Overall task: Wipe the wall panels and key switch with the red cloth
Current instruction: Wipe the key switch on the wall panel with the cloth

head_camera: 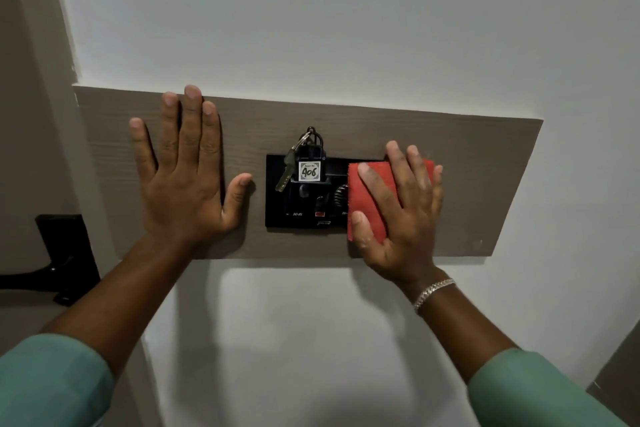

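Note:
A brown wood-grain wall panel (485, 184) runs across the white wall. In its middle sits a black key switch plate (304, 211) with a key tag marked 406 (309, 170) and a hanging key (285, 173). My right hand (401, 215) presses a folded red cloth (372, 204) flat over the plate's right end, hiding that edge and part of a black knob (341, 196). My left hand (187, 180) lies flat on the panel left of the plate, fingers spread, holding nothing.
A black door handle and its plate (65, 253) are at the lower left on a beige door. White wall (311, 340) lies above and below the panel. A brown surface (620, 378) shows at the lower right corner.

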The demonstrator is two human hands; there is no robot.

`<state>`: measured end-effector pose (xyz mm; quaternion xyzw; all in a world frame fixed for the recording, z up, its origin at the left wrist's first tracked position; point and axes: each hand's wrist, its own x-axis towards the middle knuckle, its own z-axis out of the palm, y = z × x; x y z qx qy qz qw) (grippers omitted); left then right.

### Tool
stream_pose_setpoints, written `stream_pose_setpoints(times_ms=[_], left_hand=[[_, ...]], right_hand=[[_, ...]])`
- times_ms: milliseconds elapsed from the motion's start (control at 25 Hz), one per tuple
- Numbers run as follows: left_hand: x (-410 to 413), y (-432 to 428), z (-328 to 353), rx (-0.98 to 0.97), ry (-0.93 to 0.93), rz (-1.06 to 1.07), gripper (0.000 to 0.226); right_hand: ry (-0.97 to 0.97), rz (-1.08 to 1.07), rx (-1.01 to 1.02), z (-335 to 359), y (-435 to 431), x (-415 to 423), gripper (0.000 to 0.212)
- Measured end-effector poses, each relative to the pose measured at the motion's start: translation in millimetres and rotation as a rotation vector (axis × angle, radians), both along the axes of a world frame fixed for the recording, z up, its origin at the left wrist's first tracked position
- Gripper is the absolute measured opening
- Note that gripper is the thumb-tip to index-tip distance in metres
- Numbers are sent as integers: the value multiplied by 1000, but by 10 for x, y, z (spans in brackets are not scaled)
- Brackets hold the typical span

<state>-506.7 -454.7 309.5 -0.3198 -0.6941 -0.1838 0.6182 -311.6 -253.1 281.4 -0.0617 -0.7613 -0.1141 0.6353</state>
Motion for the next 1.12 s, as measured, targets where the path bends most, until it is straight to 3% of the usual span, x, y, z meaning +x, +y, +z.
stream_pose_setpoints(times_ms=[80,240,400,560,720,840,880,1040,1120], left_hand=[[-4,-19,15,-20,11,7,84],[-8,-34,-41,-92,112,3,83],[-13,-33,-24,-92,138,14,83],[-21,-19,-45,-76,140,6,82],[-6,-33,-17,-96,127,15,81],[1,-40,-31,-89,115,23,81],[-1,-39,-34,-90,119,32,81],[-11,-29,-26,-89,125,26,81],[-19,-37,-33,-87,132,32,81]], right_hand=[[37,-6,-127,50,-206,-160,55],[-21,5,124,-55,-16,-60,52],[192,-69,-305,69,-247,-245,54],[124,-40,-155,-133,-167,-175,56],[327,-87,-526,-64,-436,-351,59],[207,-72,-313,-287,-359,-331,59],[225,-67,-330,-342,-329,-317,59],[501,-24,-754,-319,-682,-632,62],[480,20,-736,-371,-791,-700,63]])
